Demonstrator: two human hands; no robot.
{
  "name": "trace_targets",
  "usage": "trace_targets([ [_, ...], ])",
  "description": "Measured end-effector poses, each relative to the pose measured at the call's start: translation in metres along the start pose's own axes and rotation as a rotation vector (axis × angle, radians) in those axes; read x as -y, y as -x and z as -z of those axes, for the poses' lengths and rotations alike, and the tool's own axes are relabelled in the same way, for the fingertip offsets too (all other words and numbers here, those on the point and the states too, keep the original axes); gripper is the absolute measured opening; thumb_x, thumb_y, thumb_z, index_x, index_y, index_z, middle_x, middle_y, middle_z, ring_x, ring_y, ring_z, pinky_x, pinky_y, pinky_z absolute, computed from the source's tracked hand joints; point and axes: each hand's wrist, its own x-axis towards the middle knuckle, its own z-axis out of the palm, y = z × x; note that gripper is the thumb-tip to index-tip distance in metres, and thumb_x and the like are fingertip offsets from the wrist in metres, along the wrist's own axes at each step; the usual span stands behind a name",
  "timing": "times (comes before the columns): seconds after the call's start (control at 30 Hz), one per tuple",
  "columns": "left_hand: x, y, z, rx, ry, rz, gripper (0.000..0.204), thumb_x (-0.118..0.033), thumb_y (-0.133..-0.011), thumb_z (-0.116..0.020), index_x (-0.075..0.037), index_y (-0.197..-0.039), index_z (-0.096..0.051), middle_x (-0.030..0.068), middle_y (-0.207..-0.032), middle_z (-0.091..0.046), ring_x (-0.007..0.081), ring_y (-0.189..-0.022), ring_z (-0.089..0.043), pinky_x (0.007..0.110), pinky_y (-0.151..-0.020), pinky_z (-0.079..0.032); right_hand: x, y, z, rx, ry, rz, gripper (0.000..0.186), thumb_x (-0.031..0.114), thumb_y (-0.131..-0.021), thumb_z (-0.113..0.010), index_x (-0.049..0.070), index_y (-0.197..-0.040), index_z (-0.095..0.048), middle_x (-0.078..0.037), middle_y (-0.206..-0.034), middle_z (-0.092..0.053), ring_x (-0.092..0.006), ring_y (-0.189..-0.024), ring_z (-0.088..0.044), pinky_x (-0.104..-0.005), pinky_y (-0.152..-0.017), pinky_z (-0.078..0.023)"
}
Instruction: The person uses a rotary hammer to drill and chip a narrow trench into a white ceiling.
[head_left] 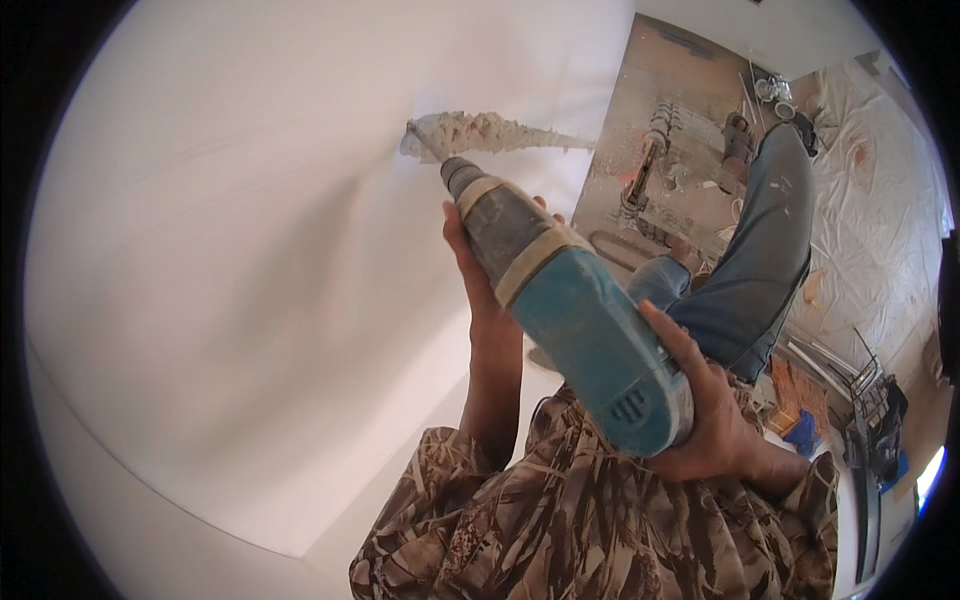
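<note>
A teal and black power drill (570,320), dusty and banded in tan near its front, angles up toward the white wall (240,240). The tip of its thin bit (423,138) is at the left end of a rough chipped groove (500,132) in the wall. My left hand (475,260) is closed round the front of the drill from beneath, fingertips showing on both sides. My right hand (705,420) grips the rear end, with the handle itself mostly hidden.
My bent jean-clad legs (765,240) are at the right, above a dusty brown floor (590,205) with scattered tools (655,155). Wrinkled plastic sheeting (870,190) lies beyond. Metal racks and clutter (865,385) sit at the lower right.
</note>
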Motion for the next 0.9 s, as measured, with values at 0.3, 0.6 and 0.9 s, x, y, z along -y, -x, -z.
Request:
trace_targets([
  [0.3,-0.009,-0.006,0.013,0.110,0.112,0.010,0.075,-0.077,-0.092,-0.046,-0.008,-0.121,-0.056,0.0123,-0.110,-0.062,0.0278,-0.100,-0.064,0.043,-0.082,-0.060,-0.005,-0.017,-0.016,0.087,0.091,-0.029,0.112,0.011,-0.071,-0.075,0.015,-0.163,-0.011,-0.027,-0.114,-0.067,-0.0475,-0.100,-0.066,-0.0508,-0.089,-0.054],
  [0.6,0.036,0.015,0.028,0.049,0.032,0.002,0.073,-0.077,-0.095,-0.043,-0.010,-0.118,-0.060,0.0099,-0.107,-0.062,0.0254,-0.104,-0.064,0.042,-0.086,-0.059,-0.036,0.016,0.001,0.078,0.089,-0.020,0.112,0.015,-0.073,-0.079,0.016,-0.163,-0.013,-0.027,-0.113,-0.066,-0.0477,-0.102,-0.066,-0.0504,-0.090,-0.054],
  [0.9,0.021,0.012,0.014,0.023,-0.040,-0.052,0.073,-0.077,-0.094,-0.042,-0.010,-0.117,-0.060,0.0093,-0.110,-0.062,0.0249,-0.106,-0.063,0.042,-0.089,-0.058,-0.035,0.004,0.001,0.062,0.073,0.039,0.110,0.010,-0.071,-0.076,0.013,-0.162,-0.014,-0.030,-0.107,-0.067,-0.0490,-0.095,-0.067,-0.0508,-0.085,-0.055],
])
